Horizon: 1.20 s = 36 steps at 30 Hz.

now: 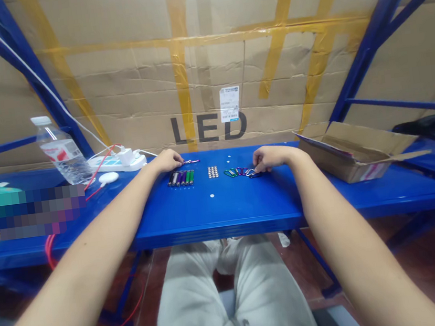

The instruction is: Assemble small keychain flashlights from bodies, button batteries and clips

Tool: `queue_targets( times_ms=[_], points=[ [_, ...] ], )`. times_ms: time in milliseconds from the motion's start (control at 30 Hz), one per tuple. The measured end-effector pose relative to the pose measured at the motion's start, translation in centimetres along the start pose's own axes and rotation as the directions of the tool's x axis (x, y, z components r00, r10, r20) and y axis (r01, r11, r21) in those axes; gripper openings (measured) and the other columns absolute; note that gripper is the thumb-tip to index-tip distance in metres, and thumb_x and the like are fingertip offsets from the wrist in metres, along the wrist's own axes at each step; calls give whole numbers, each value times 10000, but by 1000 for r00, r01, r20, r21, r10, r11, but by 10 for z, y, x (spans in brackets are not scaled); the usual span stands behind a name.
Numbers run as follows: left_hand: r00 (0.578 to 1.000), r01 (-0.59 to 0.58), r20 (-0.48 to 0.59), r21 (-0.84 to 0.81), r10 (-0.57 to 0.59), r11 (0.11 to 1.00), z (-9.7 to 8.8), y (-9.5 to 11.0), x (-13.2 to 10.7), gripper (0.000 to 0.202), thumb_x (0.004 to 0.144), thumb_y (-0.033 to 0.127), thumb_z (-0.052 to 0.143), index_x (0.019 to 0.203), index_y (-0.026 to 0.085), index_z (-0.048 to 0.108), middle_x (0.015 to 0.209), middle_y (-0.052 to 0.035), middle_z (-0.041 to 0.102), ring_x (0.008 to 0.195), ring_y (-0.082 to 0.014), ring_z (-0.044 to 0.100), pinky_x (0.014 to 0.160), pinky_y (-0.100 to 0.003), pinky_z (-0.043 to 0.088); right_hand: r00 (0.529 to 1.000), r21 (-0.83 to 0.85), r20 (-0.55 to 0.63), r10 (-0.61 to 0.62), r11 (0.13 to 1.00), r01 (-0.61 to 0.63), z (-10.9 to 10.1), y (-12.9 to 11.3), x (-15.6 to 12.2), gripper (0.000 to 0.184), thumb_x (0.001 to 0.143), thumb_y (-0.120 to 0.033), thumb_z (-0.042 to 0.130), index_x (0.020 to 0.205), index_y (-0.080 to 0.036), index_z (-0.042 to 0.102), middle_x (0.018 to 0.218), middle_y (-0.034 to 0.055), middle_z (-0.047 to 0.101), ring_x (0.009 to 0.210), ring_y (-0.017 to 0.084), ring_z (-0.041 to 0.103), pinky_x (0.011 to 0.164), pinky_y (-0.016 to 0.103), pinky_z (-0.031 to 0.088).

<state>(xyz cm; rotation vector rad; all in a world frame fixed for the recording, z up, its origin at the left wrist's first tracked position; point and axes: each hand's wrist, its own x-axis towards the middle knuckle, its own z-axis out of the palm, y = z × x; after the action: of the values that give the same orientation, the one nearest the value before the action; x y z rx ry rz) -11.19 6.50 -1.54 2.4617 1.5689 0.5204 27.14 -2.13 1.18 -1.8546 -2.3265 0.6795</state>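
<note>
On the blue table (215,211) lies a row of small coloured flashlights (181,178). My left hand (168,160) rests just behind them, fingers curled and pinching a small purple flashlight with a clip (191,161). A cluster of small silver button cells (213,172) sits in the middle. To the right lie several coloured carabiner clips (236,172). My right hand (266,158) is closed at the right end of that pile, fingertips pinching one clip (252,173).
A water bottle (62,153), a white power strip with plugs (116,162) and red cable stand at the left. An open cardboard box (353,154) lies at the right. A taped cardboard wall marked LED backs the table. Loose cells (212,196) dot the surface.
</note>
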Motion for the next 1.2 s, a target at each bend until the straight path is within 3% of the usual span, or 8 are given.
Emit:
queue_targets(
  times_ms=[133, 267, 433, 567, 700, 867, 1033, 1200],
  points=[
    [1000, -3, -20, 28, 4, 1000, 5, 7, 6, 180, 685, 185, 677, 844, 187, 761, 909, -72, 777, 875, -241, 704, 812, -321, 526, 967, -10, -252, -41, 999, 40, -2, 1, 3, 69, 829, -231, 642, 839, -163, 637, 777, 60, 698, 683, 170, 616, 641, 283, 462],
    [997, -28, -72, -7, 28, 1000, 8, 17, 10, 209, 711, 178, 686, 912, 182, 745, 974, -86, 771, 915, -234, 688, 835, -330, 515, 848, 13, -522, -86, 994, 109, 4, -7, 10, 93, 855, -230, 587, 816, -158, 632, 873, 89, 710, 801, 201, 626, 741, 323, 481],
    [961, -217, -202, -144, 186, 965, 2, 49, 1, 231, 836, 209, 598, 1022, 167, 728, 1079, -95, 748, 970, -211, 672, 880, -332, 510, 731, 174, -655, -191, 903, 393, 21, -36, 17, 150, 868, -252, 595, 939, -154, 683, 1020, 110, 733, 953, 232, 653, 938, 422, 501],
    [897, -386, -307, -190, 319, 903, 2, 87, -16, 220, 886, 198, 557, 1054, 161, 694, 1074, -92, 730, 969, -200, 658, 886, -349, 510, 773, 442, -566, -286, 686, 578, 37, -60, 18, 299, 876, -324, 660, 1135, -174, 670, 1260, 121, 687, 1146, 228, 633, 1032, 419, 484],
    [851, -484, -337, -208, 402, 850, 7, 112, -28, 183, 901, 180, 559, 1047, 169, 668, 1042, -77, 729, 972, -192, 657, 885, -345, 510, 834, 671, -426, -350, 496, 551, 48, -67, 23, 325, 860, -394, 714, 1096, -172, 685, 1159, 113, 724, 1073, 211, 662, 971, 387, 528],
    [837, -504, -348, -190, 422, 842, 10, 116, -31, 101, 898, 207, 612, 978, 166, 658, 966, -64, 722, 906, -180, 653, 836, -324, 506, 902, 830, -292, -316, 385, 404, 50, -68, 24, 188, 810, -303, 780, 842, -158, 665, 793, 56, 722, 790, 155, 685, 845, 325, 564],
    [786, -535, -421, -95, 454, 839, 10, 121, -32, 60, 904, 204, 610, 927, 175, 657, 914, -54, 704, 861, -172, 634, 799, -313, 488, 918, 906, -189, -350, 297, 300, 46, -74, 16, 114, 881, -259, 686, 904, -149, 668, 865, 100, 739, 870, 194, 708, 827, 339, 574],
    [744, -557, -466, -36, 479, 829, 12, 129, -32, 45, 900, 175, 611, 920, 172, 651, 887, -49, 692, 845, -171, 630, 801, -316, 485, 902, 913, -217, -372, 249, 323, 44, -76, 12, 117, 859, -209, 719, 874, -172, 609, 873, 68, 732, 890, 188, 716, 853, 348, 565]
  ],
)
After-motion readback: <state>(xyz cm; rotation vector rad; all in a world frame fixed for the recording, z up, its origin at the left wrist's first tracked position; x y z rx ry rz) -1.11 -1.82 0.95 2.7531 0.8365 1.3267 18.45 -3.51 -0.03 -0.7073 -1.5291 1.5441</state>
